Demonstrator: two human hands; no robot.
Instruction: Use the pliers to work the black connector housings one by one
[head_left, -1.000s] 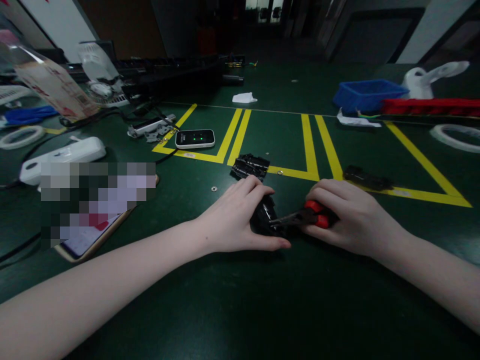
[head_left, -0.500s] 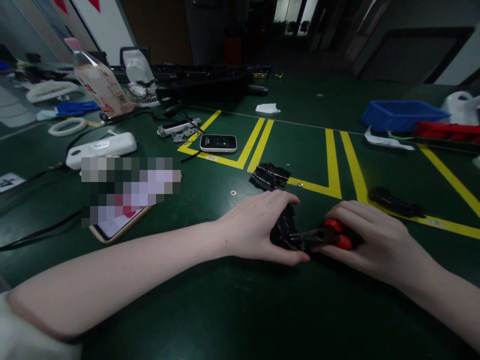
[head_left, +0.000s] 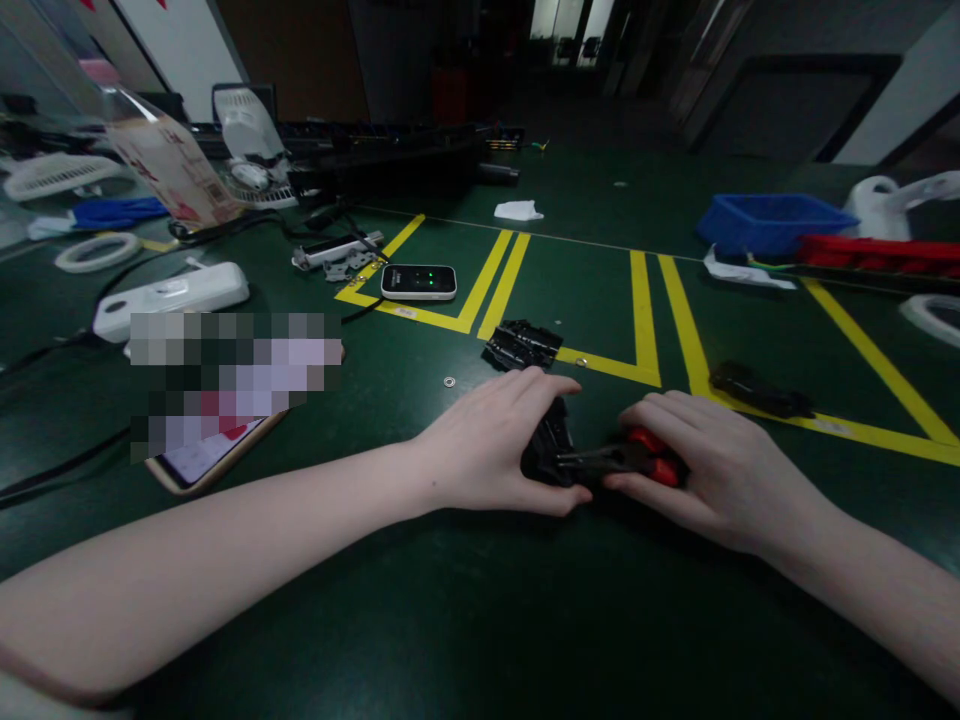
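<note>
While left hand (head_left: 487, 445) clamps a half-hidden black part (head_left: 553, 438), right hand (head_left: 720, 465) grips red-handled pliers (head_left: 616, 459).

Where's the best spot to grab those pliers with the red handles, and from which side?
I'd take the pliers by the red handles, coming from the right, as the right hand does. They point sideways, their narrow dark tip toward the black part in the left hand, so the handle end looks the easier one to wrap fingers around.

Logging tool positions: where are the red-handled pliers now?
In the head view, the pliers are in the right hand, tips at the black part.
</note>
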